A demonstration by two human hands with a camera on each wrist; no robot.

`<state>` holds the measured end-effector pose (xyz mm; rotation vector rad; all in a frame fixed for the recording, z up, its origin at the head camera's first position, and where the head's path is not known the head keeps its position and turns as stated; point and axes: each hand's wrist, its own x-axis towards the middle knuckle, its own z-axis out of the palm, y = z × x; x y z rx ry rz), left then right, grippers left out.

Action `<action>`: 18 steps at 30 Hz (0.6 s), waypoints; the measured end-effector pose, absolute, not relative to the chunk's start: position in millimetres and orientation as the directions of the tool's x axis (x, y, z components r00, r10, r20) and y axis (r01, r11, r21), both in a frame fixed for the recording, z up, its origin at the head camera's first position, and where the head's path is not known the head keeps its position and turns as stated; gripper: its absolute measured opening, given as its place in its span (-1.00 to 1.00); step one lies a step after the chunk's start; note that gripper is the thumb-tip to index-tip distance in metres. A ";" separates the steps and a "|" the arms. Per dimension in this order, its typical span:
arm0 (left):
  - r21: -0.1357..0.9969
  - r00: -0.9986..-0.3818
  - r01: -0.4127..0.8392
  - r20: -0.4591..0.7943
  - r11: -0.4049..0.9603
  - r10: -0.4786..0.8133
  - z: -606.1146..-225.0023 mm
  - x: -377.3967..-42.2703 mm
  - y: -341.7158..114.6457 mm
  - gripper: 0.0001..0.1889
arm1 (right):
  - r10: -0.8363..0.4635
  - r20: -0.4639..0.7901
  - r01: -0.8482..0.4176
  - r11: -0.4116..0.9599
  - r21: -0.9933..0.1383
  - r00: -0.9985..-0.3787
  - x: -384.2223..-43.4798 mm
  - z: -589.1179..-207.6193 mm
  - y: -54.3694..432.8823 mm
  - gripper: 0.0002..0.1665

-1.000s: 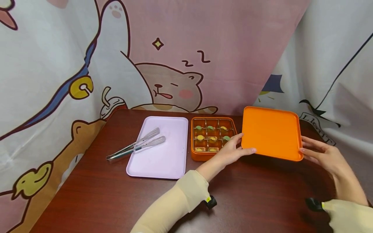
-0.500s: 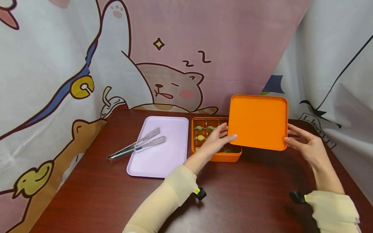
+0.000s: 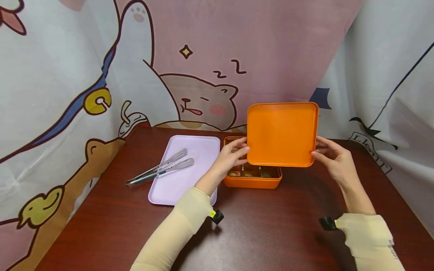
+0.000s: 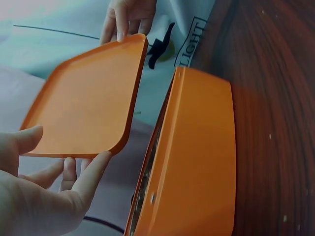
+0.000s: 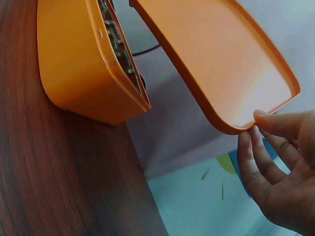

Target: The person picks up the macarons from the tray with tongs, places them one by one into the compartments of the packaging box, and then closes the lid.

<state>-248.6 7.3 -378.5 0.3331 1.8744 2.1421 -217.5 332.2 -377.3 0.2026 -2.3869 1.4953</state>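
Note:
Between both hands an orange box lid (image 3: 282, 134) is held up and tilted, its shallow inner side toward the head camera. My left hand (image 3: 229, 156) grips its left edge, thumb on the inner face and fingers behind. At the opposite edge my right hand (image 3: 333, 156) pinches the rim between thumb and fingers, as the right wrist view also shows. Below and behind the lid stands the orange box (image 3: 252, 183), with a clear divided insert holding small pieces, mostly hidden by the lid. In the left wrist view the lid (image 4: 88, 98) is apart from the box (image 4: 197, 157).
A pale lilac tray (image 3: 184, 188) lies left of the box. Metal tongs (image 3: 159, 169) rest partly on it, their handle end reaching over its left edge onto the dark wooden table (image 3: 271, 233). A printed curtain (image 3: 278, 49) hangs behind and at the sides.
Both hands have carried the lid leftward and upward, from right of the box to a place over it. The lid has tipped more upright. Tray, tongs and box have stayed put.

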 end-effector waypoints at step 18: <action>0.990 -0.976 0.063 0.088 -0.129 0.198 -385.0 -256.7 -36.6 -0.69 | 0.088 0.422 -0.324 0.508 -0.798 -0.902 -228.0 -381.0 281.1 -0.52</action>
